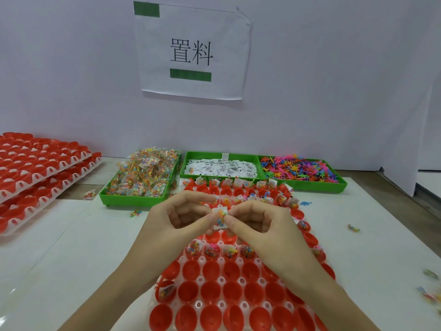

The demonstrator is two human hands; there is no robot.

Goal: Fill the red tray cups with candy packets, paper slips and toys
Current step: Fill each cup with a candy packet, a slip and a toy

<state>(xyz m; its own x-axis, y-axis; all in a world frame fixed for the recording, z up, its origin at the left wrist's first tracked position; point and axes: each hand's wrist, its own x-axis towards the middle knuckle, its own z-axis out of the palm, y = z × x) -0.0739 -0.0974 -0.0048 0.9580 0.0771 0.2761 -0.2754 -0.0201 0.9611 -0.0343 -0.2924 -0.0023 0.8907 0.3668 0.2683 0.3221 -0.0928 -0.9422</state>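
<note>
Red tray (222, 304) below; left hand (181, 218), right hand (260, 225) pinch candy packet (221, 217).

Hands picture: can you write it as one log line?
left hand: pinching candy packet | right hand: pinching same packet | place: above red tray | near cups: mostly empty

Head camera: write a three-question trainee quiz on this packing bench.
1. True or false: both hands pinch one small bundle above the red tray.
2. Which green bin holds the paper slips? A the left one, B the middle one, C the right one.
3. Fill in: the near rows of cups in the tray are ____.

Key: 1 true, the left hand and the right hand share the grip. 2 B, the middle bin. 3 empty.
</note>
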